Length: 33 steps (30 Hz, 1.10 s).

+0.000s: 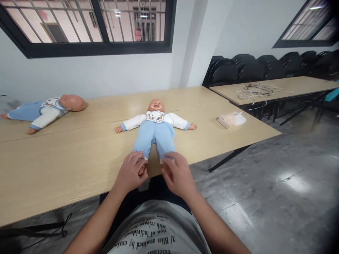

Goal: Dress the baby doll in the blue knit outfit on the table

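At the far left, we see the other doll (pixel 51 109) lying with its head pointing right. It is well apart from the middle doll, maybe so there is lots of room between them. Both dolls are on the long table (pixel 69 158), and the window (pixel 106 46) is on the wall behind.

Next comes our left hand (pixel 133 171). Its fingers bend over the end of a blue trouser leg, and a bit of the foot peeks out by our thumb. It looks like we hold the leg there.

The middle doll (pixel 155 134) lies on its back, right in front of us. Its head is far away and its feet are at the near edge, which we think makes both legs easy to reach. Its arms stick out wide to the sides, so they are not over its tummy or legs.

Our right hand (pixel 178 173) is at the other trouser leg. Its fingers are curled and blurry, so we cannot tell if they pinch the cloth or just touch it.

Further right, a little box (pixel 224 121) sits beside a thin bag (pixel 239 119), perhaps put there to be out of the way. Last, messy cords (pixel 256 92) lie on the second table (pixel 304 84), near stacked black chairs (pixel 225 73).
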Each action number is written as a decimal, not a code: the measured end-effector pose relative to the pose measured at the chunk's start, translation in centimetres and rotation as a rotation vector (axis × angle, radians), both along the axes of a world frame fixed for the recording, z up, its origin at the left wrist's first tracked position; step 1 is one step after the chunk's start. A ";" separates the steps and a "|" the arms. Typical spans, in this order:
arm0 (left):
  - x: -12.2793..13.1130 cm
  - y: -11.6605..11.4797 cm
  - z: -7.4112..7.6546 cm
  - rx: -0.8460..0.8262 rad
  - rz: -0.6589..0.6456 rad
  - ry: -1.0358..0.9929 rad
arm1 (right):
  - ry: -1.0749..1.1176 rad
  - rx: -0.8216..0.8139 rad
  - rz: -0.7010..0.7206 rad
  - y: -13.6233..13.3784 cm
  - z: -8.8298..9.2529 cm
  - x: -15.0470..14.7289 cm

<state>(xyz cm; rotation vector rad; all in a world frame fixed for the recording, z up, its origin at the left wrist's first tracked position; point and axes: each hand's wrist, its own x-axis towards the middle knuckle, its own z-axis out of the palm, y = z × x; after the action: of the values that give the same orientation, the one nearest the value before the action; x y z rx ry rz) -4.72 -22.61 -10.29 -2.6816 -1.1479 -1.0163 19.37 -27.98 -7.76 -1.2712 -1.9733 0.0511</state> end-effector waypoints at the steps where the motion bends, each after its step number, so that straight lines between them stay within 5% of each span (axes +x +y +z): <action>1: 0.0 0.0 0.0 0.001 -0.002 -0.003 | -0.045 -0.017 -0.008 0.0 0.1 -0.6; 8: 0.1 0.0 0.2 0.016 -0.036 -0.019 | 0.006 -0.041 -0.072 0.5 -2.1 -1.8; 18: 0.1 0.0 0.2 -0.011 -0.085 -0.048 | 0.079 -0.050 -0.058 0.4 -2.5 -2.8; 24: -1.0 -0.5 0.2 -0.103 -0.170 -0.107 | 0.210 -0.106 0.109 0.3 -2.1 -2.1; 28: -1.8 1.8 0.3 -0.174 -0.064 -0.395 | 0.280 -0.009 0.095 5.1 -0.4 0.5; 33: -0.8 9.9 1.8 -0.212 0.201 -0.520 | 0.125 -0.018 -0.081 18.4 2.8 3.7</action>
<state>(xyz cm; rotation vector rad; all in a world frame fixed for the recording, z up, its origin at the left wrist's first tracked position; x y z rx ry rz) -5.52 -12.70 -8.54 -2.4374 -1.6514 -1.6967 23.02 -9.53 -4.92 -1.3268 -1.8174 0.1059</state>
